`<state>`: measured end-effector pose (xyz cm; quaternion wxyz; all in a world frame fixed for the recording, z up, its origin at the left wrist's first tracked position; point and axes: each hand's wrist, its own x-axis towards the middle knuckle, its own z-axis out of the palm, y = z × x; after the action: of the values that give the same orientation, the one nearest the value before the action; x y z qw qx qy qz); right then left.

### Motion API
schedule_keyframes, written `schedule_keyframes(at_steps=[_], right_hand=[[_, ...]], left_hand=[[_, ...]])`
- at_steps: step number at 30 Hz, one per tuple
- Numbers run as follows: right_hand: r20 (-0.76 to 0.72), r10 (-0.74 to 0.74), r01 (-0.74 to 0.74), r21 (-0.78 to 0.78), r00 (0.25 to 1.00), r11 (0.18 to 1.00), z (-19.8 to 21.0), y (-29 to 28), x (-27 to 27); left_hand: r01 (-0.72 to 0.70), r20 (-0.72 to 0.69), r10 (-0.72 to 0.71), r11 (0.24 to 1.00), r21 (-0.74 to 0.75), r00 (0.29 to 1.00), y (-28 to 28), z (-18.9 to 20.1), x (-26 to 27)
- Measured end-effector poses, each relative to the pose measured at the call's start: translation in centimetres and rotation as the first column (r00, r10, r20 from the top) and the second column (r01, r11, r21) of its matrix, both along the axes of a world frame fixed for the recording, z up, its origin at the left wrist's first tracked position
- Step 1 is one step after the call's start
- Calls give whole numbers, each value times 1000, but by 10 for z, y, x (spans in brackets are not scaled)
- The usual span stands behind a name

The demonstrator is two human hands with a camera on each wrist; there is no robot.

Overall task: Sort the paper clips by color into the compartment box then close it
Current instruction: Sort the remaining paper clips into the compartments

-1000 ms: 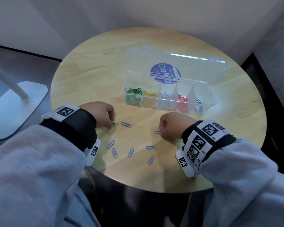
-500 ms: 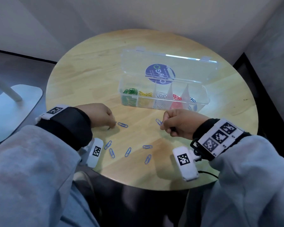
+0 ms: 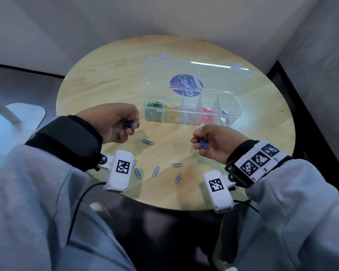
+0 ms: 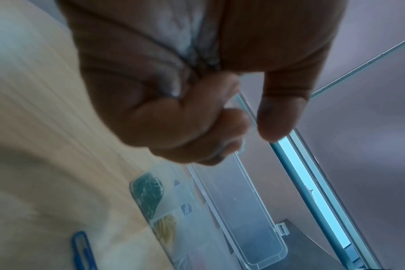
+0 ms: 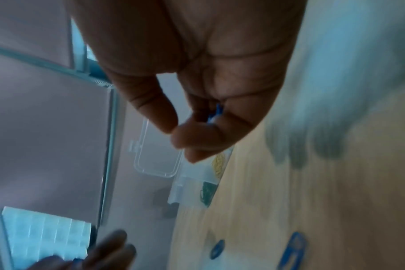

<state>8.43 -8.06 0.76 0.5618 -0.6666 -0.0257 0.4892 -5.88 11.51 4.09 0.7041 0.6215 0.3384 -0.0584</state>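
Observation:
A clear compartment box (image 3: pixel 235 106) stands on the round wooden table (image 3: pixel 106 75) with its lid (image 3: pixel 213 75) up. It holds green (image 3: pixel 154 105), yellow (image 3: pixel 171 107), white (image 3: pixel 189 108), red (image 3: pixel 206 110) and blue (image 3: pixel 225 112) clips in separate compartments. My left hand (image 3: pixel 114 124), lifted off the table left of the box, grips blue paper clips (image 3: pixel 128 125) in its curled fingers. My right hand (image 3: pixel 213 142), raised in front of the box's right end, holds a bunch of blue clips (image 3: pixel 203 143). Several blue clips (image 3: pixel 156 171) lie loose on the table between my wrists.
A loose blue clip (image 3: pixel 148 142) lies just in front of my left hand. A white stand base (image 3: pixel 18 118) sits on the floor to the left. The wall corner is close behind the table. Wrist cameras (image 3: pixel 119 170) hang over the near table edge.
Both hands have lifted off the table and turned, each carrying blue clips. Fewer loose clips lie near my left hand and near my right hand than before.

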Motion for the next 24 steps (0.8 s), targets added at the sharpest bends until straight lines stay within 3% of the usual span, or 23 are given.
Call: schedule_keyframes(at_steps=[2, 3, 5, 7, 9, 13, 17, 20, 24], right_hand=[[234, 226, -192, -156, 946, 969, -1, -2, -3], [344, 367, -284, -268, 864, 921, -1, -3, -4], [464, 633, -386, -522, 620, 761, 1, -5, -6], [480, 781, -372, -694, 400, 617, 1, -5, -11], [453, 844, -356, -768, 287, 533, 0, -1, -18], [395, 906, -375, -825, 152, 422, -4, 7, -30], [381, 924, -348, -863, 30, 367, -13, 13, -37], [408, 913, -355, -850, 22, 389, -18, 16, -39], [424, 905, -386, -828, 43, 406, -21, 19, -38]], left_hand=[[11, -48, -8, 998, 66, 999, 0, -1, 1], [30, -89, -17, 990, 140, 996, 0, -3, 1], [152, -212, -80, 926, 347, 974, -1, -7, 0], [378, -419, -137, 729, 570, 897, 0, -14, -3], [569, -603, -119, 512, 643, 788, -1, -20, -6], [734, -752, -143, 394, 553, 643, -14, -33, -5], [819, -827, -173, 347, 457, 535, -30, -42, -2], [831, -839, -168, 335, 445, 517, -34, -46, -1], [810, -813, -164, 318, 493, 559, -37, -50, 3]])
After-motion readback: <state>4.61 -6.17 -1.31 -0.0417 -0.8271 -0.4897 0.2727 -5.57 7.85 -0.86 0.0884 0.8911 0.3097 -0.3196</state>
